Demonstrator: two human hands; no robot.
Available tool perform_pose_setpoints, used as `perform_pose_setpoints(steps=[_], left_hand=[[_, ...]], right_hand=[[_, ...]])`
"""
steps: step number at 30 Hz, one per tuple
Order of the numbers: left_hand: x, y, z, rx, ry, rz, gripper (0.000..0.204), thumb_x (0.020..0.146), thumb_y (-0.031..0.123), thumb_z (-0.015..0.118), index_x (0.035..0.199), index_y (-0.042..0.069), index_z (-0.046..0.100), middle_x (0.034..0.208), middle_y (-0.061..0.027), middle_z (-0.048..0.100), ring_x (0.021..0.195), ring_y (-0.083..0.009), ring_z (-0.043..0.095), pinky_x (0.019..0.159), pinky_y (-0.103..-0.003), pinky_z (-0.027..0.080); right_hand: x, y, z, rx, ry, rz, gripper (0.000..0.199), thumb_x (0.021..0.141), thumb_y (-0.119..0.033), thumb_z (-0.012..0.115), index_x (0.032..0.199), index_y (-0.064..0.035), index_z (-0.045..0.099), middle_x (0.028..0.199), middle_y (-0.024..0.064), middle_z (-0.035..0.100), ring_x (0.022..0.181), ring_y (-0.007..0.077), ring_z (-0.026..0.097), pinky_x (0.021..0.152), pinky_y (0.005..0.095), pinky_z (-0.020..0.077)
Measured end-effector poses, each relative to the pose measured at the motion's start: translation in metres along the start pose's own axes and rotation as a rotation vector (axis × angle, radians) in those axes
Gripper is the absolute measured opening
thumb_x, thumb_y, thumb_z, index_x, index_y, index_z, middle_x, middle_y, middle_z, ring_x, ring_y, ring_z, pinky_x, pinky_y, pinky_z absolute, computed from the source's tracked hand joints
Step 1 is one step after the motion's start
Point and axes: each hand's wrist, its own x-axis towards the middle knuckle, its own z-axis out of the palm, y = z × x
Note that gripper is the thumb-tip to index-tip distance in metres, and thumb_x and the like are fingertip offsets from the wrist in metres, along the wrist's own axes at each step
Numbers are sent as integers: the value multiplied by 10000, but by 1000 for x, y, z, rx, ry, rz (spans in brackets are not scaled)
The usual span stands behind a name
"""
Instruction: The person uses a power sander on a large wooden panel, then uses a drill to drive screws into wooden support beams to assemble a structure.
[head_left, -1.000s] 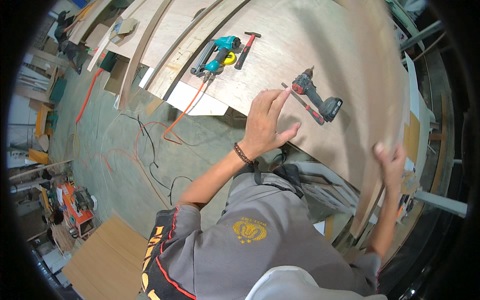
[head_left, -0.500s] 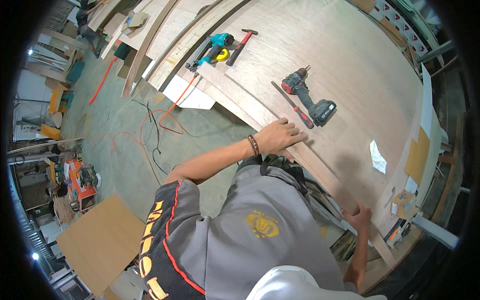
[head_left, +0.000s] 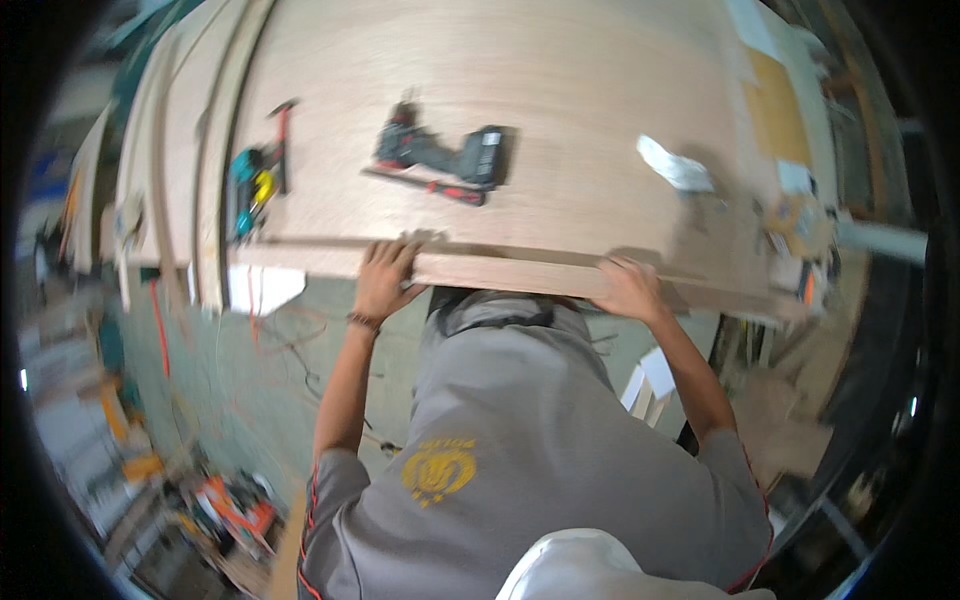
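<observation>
Left hand [head_left: 385,275], head view: closed over wooden strip [head_left: 510,273], fingers across top, thumb low on near side. Right hand [head_left: 628,287] closed over same strip farther right; thumb mostly hidden, so cannot tell its exact hold. Strip along near edge of worktop [head_left: 570,90]; cannot tell if resting flat or held slightly up.

Risks, by judgement: could tip off near edge if gripped unevenly or drawn too far back. Could bump teal power tool [head_left: 247,165] with strip's left end if pushed forward, being just beside it. Could nudge red-handled tool [head_left: 458,193] and drill [head_left: 430,152] with a longer forward slide. Possible splinters from sliding palms along wood.

Surface: pale plywood, with hammer [head_left: 283,150] near teal power tool, crumpled white paper [head_left: 677,165] toward right, long boards [head_left: 218,150] across left side. Room: grey-green floor [head_left: 230,345], red hose [head_left: 160,330], orange box [head_left: 240,512] amid blurred clutter at lower left.
</observation>
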Motion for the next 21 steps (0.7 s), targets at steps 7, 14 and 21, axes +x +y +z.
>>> perform_pose_setpoints(steps=[7,14,21], left_hand=[[13,-15,9,5,-105,14,775,703,416,822,1367,97,582,1119,-92,626,1106,-311,569,1051,-477,407],[31,-30,0,-28,-231,100,868,734,603,767,1402,90,557,1129,-123,649,1095,-327,599,987,-473,460],[43,-40,-3,-250,-184,82,728,798,522,766,1344,67,606,1164,-185,668,1098,-373,626,942,-496,489]], right_hand=[[14,13,24,70,-24,155,527,708,-413,805,1144,-140,689,1171,116,667,1132,329,630,958,495,501],[13,-2,14,76,41,209,713,649,-471,882,1257,-159,679,1200,121,647,1191,333,583,1056,483,425],[30,-12,11,300,197,432,534,806,-437,800,1207,-103,688,1171,152,655,1127,371,616,982,460,497]])
